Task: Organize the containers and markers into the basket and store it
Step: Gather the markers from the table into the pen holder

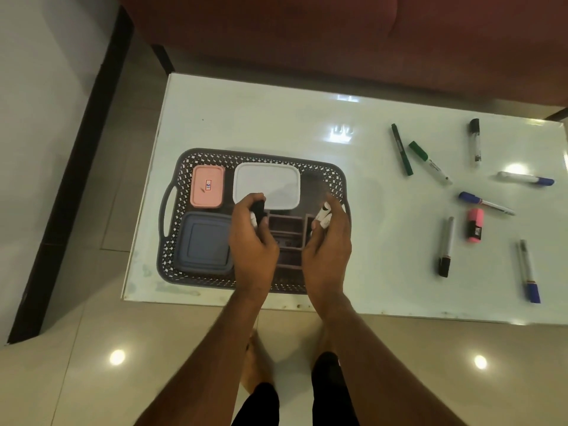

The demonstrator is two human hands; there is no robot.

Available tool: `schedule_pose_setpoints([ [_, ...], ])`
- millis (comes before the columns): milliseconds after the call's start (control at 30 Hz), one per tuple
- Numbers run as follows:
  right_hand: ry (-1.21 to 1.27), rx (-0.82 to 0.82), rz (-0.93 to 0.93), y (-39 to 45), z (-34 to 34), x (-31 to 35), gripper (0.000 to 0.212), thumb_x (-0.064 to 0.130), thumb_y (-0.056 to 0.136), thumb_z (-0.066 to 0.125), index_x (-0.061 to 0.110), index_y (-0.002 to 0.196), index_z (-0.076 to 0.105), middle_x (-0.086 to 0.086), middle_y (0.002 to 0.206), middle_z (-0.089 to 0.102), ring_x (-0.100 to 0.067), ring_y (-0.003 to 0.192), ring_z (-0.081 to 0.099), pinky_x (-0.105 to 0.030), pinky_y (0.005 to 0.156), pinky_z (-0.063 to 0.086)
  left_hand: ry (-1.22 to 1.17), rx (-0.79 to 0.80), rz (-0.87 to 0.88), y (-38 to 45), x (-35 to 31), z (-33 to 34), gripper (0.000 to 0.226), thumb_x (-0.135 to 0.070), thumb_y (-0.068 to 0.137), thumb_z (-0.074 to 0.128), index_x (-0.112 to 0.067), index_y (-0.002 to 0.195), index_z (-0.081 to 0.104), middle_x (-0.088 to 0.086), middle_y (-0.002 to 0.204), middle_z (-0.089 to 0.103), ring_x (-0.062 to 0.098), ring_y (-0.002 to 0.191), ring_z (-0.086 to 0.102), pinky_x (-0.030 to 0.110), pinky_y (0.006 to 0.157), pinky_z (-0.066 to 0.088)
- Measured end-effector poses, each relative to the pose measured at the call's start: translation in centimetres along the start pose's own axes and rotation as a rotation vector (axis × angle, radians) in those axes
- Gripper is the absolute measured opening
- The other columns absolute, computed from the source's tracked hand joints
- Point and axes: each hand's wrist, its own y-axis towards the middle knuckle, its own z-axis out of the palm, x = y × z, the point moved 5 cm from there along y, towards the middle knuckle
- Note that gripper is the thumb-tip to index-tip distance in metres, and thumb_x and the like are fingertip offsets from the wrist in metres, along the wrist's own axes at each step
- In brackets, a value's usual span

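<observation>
I am gripping a black-capped marker [257,214] in my left hand [252,241] and a white marker [323,217] in my right hand [327,244], over the divided organizer [289,238] in the grey basket [196,158]. Being light, stiff and slick, they are probably wanting a mid-barrel pinch.

The worktop [276,118] has a glossy, glass-like white surface that mirrors ceiling lights. The basket [184,161] at centre-left looks like matt grey plastic with a perforated lattice wall. Inside it, the pink container [207,186], white container [267,179] and blue container [203,241] have smooth plastic lids with a soft sheen. The markers [430,162] at the right look like smooth plastic, some with clear barrels. The floor [92,348] is polished tile, shiny with light spots. The sofa [307,32] across the top seems matt red cloth.
</observation>
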Motion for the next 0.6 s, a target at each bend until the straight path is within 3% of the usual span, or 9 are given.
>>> schedule_pose_setpoints([
  [167,0.01,0.021,0.003,0.1,-0.2,0.0,0.046,0.013,0.106,0.047,0.025,0.149,0.04,-0.005,0.146,0.053,-0.015,0.131,0.056,-0.038,0.1,0.059,0.012,0.021,-0.019,0.0,0.0,0.2,0.047,0.003,0.099,0.058,-0.016,0.142,0.051,-0.002,0.138,0.061,0.006,0.132,0.056,0.015,0.109,0.044],
  [300,0.018,0.056,-0.024,0.3,-0.4,-0.1,0.044,0.014,0.107,0.045,0.022,0.15,0.042,-0.008,0.143,0.054,-0.021,0.126,0.061,-0.043,0.093,0.063,-0.015,0.009,-0.048,0.2,-0.2,0.2,0.052,0.001,0.097,0.063,-0.024,0.141,0.05,-0.013,0.14,0.057,-0.008,0.133,0.051,0.004,0.105,0.04],
  [433,0.047,0.103,-0.074,0.6,-1.1,0.2,0.044,0.021,0.108,0.045,0.028,0.151,0.039,-0.005,0.143,0.053,-0.013,0.119,0.063,-0.027,0.086,0.064,-0.016,-0.008,-0.055,0.2,-0.5,0.3,0.05,0.002,0.095,0.066,-0.022,0.137,0.052,-0.013,0.137,0.058,-0.01,0.131,0.051,0.004,0.103,0.041],
  [533,0.074,0.106,-0.091,1.2,-1.9,0.4,0.043,0.031,0.107,0.047,0.024,0.149,0.041,-0.003,0.14,0.056,0.005,0.117,0.059,-0.002,0.089,0.05,0.037,-0.059,-0.047,0.3,-0.9,0.3,0.05,-0.001,0.094,0.068,-0.012,0.14,0.051,-0.009,0.139,0.056,-0.013,0.131,0.047,0.006,0.106,0.04],
  [600,0.063,0.095,-0.11,1.5,-2.7,0.4,0.044,0.036,0.106,0.046,0.02,0.148,0.043,-0.002,0.14,0.058,0.004,0.122,0.056,-0.002,0.095,0.046,0.089,-0.128,0.006,0.3,-1.8,0.2,0.05,-0.001,0.093,0.068,-0.005,0.14,0.051,-0.004,0.138,0.056,-0.016,0.128,0.046,0.006,0.106,0.039],
])
